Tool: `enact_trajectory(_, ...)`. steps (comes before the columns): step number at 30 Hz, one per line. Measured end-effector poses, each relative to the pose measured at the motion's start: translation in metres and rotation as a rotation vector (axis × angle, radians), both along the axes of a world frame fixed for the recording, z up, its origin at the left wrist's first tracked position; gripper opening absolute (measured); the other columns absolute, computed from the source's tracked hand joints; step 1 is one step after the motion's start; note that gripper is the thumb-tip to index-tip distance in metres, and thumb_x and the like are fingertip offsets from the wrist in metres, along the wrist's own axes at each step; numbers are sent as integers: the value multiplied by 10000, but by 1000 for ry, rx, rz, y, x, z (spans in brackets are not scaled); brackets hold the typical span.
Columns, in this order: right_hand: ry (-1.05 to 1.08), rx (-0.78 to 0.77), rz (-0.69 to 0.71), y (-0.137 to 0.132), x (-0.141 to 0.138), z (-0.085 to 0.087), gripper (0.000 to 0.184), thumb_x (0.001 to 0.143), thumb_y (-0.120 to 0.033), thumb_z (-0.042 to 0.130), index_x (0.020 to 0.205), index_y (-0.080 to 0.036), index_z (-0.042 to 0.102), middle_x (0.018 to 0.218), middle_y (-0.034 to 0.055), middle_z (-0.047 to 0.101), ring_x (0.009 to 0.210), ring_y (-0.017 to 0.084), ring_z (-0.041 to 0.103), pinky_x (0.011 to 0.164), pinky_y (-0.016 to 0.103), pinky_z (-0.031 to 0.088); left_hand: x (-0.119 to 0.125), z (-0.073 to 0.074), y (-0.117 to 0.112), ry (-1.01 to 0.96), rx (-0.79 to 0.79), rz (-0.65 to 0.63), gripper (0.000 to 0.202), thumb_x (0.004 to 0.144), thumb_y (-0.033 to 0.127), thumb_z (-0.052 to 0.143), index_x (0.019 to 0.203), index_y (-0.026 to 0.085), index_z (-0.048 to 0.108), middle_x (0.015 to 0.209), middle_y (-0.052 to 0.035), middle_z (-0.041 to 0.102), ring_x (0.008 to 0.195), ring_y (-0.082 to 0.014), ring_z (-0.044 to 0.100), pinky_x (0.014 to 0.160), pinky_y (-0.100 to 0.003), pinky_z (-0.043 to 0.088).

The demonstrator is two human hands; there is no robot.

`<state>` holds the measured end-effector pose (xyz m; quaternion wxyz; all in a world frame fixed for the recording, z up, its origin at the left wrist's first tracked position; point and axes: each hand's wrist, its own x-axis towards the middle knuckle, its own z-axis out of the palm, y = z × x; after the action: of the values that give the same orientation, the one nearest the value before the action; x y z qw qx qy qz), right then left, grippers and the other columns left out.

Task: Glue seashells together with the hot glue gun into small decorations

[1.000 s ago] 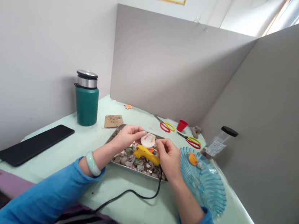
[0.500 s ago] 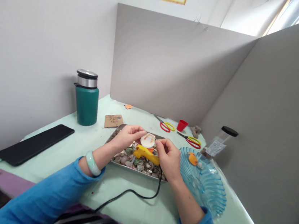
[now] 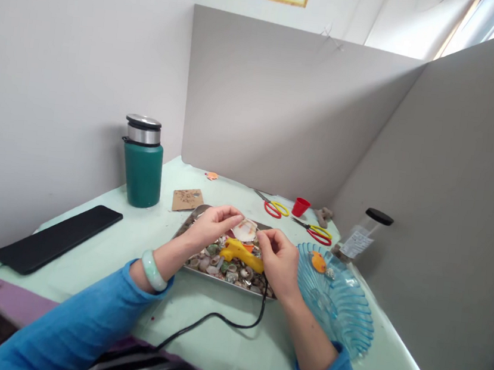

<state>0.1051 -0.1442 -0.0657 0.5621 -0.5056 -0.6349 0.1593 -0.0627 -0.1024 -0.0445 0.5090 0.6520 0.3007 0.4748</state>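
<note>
My left hand [image 3: 217, 226] pinches a white scallop shell [image 3: 245, 230] with orange streaks between thumb and fingers. The fingertips of my right hand [image 3: 278, 258] are closed in a pinch at the shell's right edge; whether they touch it or hold something tiny, I cannot tell. Just below the shell, a yellow glue gun [image 3: 241, 254] lies across a metal tray [image 3: 221, 279] of small seashells [image 3: 208, 264]. The gun's right end sits beside my right hand, and a black cord [image 3: 217, 315] runs from there toward me.
On the right stands a blue glass plate [image 3: 348, 317] with an orange piece [image 3: 318, 262]. Behind are two scissors [image 3: 273, 207], a red cup [image 3: 300, 207] and a clear jar [image 3: 360, 238]. Leftward are a brown card [image 3: 187, 199], a green bottle [image 3: 143, 172] and a black slab [image 3: 60, 239]. Grey panels [image 3: 284, 105] enclose the table.
My left hand has turned the scallop shell slightly, and its face is tilted differently. My right hand and the glue gun have hardly moved.
</note>
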Motion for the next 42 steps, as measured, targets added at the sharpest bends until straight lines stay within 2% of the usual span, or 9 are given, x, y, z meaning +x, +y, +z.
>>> enact_trajectory(6, -57, 46, -13, -1, -1, 0, 238, 832, -366, 524, 732, -164, 598, 661, 3, 608, 593, 128, 516, 591, 236, 407, -1, -3, 2, -9, 20, 18, 254, 768, 391, 597, 807, 141, 584, 689, 13, 572, 604, -92, 501, 580, -202, 396)
enact_trajectory(14, -67, 70, -17, -1, 0, -1, 223, 839, -349, 524, 740, -165, 604, 677, 8, 624, 603, 131, 530, 605, 242, 418, -3, -4, 3, 12, 66, 4, 222, 784, 362, 586, 816, 143, 591, 725, 3, 580, 654, -102, 499, 624, -207, 388)
enact_trajectory(26, -50, 83, 17, -2, 0, -4, 208, 845, -352, 525, 798, -170, 615, 767, 24, 651, 663, 143, 563, 643, 254, 439, -7, -3, 4, -34, -11, -29, 222, 753, 350, 628, 787, 133, 601, 686, 4, 571, 620, -89, 495, 605, -200, 376)
enact_trajectory(31, -20, 103, 28, -3, -2, -4, 195, 840, -351, 531, 844, -174, 611, 784, 23, 646, 666, 140, 561, 646, 255, 445, -7, -3, 5, -83, -93, -69, 214, 745, 338, 643, 771, 130, 602, 704, -6, 585, 635, -92, 528, 619, -204, 407)
enact_trajectory(37, 72, 16, 44, -2, -1, -3, 240, 817, -399, 539, 796, -168, 602, 692, 7, 618, 582, 125, 523, 547, 237, 415, -3, 0, 2, -112, -190, -95, 272, 731, 376, 658, 820, 122, 614, 762, -35, 609, 665, -117, 572, 635, -248, 482)
enact_trajectory(42, 142, -30, 60, -1, 0, -1, 274, 807, -433, 541, 771, -165, 580, 618, -8, 567, 531, 113, 477, 486, 223, 377, -3, -1, 2, -105, -187, -130, 328, 758, 430, 613, 854, 117, 628, 826, -56, 615, 728, -137, 587, 640, -269, 516)
